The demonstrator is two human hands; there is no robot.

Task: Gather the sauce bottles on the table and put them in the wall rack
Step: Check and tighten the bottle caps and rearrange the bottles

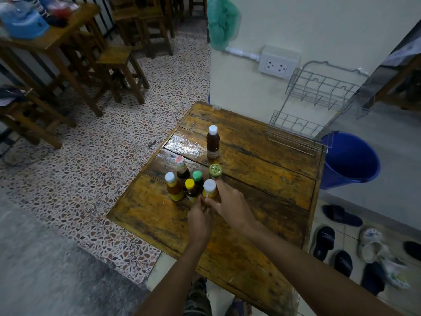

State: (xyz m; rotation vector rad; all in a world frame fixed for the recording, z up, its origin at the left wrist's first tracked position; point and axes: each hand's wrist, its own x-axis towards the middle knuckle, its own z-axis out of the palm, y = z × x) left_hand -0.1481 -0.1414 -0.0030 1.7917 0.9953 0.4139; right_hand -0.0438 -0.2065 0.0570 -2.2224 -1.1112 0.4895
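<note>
A worn wooden bench (pixel 262 179) is standing against a pale wall (pixel 250 30), on a pebble-patterned tile floor (pixel 114 144). A two-tier wire rack (pixel 319 103) is hanging on the wall, well beyond the hands and to their right, with a blue bucket (pixel 350 160) below it. Stools (pixel 118 71) are standing far off to the left, and sandals (pixel 341 216) are lying on the floor to the right.

Both hands are reaching to a cluster of bottles (pixel 193 185). The right hand (pixel 230 206) is curling round the white-capped yellow bottle (pixel 209 189) at the cluster's near edge. The left hand (pixel 200 217) is touching that bottle's base from the left; its grip I cannot tell. A dark bottle (pixel 213 142) is standing alone, farther out, between the hands and the rack.
</note>
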